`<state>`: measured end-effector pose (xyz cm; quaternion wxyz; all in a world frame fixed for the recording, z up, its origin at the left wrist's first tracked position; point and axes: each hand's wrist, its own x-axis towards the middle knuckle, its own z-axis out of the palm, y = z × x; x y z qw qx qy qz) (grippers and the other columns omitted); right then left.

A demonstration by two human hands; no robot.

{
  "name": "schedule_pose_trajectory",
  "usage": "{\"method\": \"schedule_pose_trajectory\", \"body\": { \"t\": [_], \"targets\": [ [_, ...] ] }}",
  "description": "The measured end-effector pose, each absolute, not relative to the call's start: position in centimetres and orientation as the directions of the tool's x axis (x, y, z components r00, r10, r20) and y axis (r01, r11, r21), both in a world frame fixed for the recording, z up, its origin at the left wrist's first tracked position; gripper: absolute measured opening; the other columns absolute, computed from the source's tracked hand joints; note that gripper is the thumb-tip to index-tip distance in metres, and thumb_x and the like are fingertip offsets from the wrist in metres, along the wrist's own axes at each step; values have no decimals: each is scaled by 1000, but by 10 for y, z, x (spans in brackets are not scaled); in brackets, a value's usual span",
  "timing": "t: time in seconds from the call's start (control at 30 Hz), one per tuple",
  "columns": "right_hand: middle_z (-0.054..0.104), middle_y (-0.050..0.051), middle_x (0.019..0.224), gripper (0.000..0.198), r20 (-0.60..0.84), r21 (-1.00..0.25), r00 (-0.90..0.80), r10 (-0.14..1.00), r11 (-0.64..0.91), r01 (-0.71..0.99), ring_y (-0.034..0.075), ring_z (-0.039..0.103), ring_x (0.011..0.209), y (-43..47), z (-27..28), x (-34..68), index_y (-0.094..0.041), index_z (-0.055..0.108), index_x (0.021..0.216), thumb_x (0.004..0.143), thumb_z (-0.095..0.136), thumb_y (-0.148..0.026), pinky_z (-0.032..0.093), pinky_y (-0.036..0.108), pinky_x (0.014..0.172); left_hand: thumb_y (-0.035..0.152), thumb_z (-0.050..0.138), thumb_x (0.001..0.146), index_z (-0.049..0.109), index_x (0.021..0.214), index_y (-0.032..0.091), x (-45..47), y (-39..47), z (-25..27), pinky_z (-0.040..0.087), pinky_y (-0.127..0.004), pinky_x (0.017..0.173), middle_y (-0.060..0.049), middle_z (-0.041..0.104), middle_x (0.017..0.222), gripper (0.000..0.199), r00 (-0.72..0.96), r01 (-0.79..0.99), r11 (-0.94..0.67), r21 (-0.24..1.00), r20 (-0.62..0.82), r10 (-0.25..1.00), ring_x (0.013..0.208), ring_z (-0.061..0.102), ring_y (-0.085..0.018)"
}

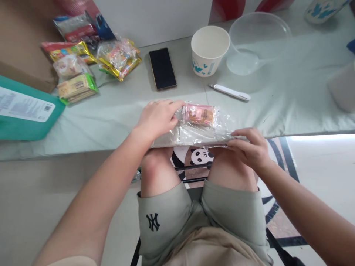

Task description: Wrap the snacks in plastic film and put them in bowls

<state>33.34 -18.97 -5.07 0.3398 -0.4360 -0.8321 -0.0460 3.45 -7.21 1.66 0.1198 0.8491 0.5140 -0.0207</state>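
A clear plastic bag [191, 135] lies flat at the table's front edge. On or inside it, I cannot tell which, is a small snack packet [200, 114] with a pink and clear wrapper and something brown within. My left hand [159, 117] has its fingers curled on the bag's left side, the fingertips close to the packet's left end. At the right, my right hand [251, 146] pinches the bag's front right edge between thumb and fingers.
Behind the bag are a black phone [162, 68], a paper cup [210, 50], a white pen-shaped cutter [230, 92] and a clear plastic bowl [259, 38]. Wrapped snacks [77, 88] lie at the left beside a green container [27, 111]. A second patterned cup [323, 11] stands far right.
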Motion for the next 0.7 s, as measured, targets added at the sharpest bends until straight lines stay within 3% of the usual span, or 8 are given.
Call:
{"method": "schedule_pose_trajectory", "body": {
  "t": [0.13,0.2,0.27,0.33,0.47,0.53,0.6,0.7],
  "targets": [
    [74,4,85,23,388,-252,-547,741,657,711,19,65,76,-199,-32,345,-23,71,88,87,55,-6,46,36,68,24,46,95,73,113,23,32,-73,15,53,-42,89,-9,74,105,32,356,924,-339,177,-75,931,101,70,-29],
    [74,5,85,26,390,-298,-529,754,647,702,22,66,79,-195,-17,342,-23,72,92,85,54,-6,49,38,70,32,54,94,71,118,21,35,-74,17,53,-42,94,-11,71,118,32,412,888,-399,226,-10,911,110,67,-29],
    [74,6,84,26,457,-347,-430,778,601,720,22,66,78,-188,-1,333,-24,72,94,86,55,-7,52,38,70,39,67,87,65,130,20,38,-77,21,51,-42,101,-12,63,136,47,505,837,-489,246,0,863,124,61,-31],
    [74,6,85,26,443,-406,-367,818,548,731,22,68,78,-178,9,317,-25,73,95,88,54,-8,55,37,70,34,73,82,60,138,22,40,-79,24,50,-41,103,-11,57,144,59,565,810,-536,237,-72,822,129,57,-32],
    [77,11,95,26,261,-439,-482,836,548,712,24,73,86,-164,5,281,-19,74,93,95,48,-17,60,39,72,9,56,83,51,148,30,38,-75,22,52,-34,93,-7,57,146,68,567,815,-518,259,-171,806,123,61,-26],
    [78,13,108,28,245,-456,-511,824,563,689,28,74,103,-162,-3,268,-17,75,95,96,47,-18,62,44,85,8,51,85,60,137,25,36,-69,17,52,-35,91,-8,65,134,56,520,835,-471,284,-129,844,114,65,-25],
    [75,13,122,29,279,-482,-499,821,569,667,29,69,122,-163,-10,260,-16,74,104,97,47,-17,60,48,101,14,49,89,71,111,19,35,-63,13,51,-36,87,-10,73,107,32,437,863,-396,315,-70,897,98,68,-25],
    [71,12,133,33,298,-507,-501,812,580,638,28,61,135,-163,-16,253,-16,72,117,97,46,-15,54,50,112,22,50,91,70,89,18,35,-57,10,52,-37,85,-8,70,90,20,366,858,-343,382,13,931,89,66,-23]
  ]
}}
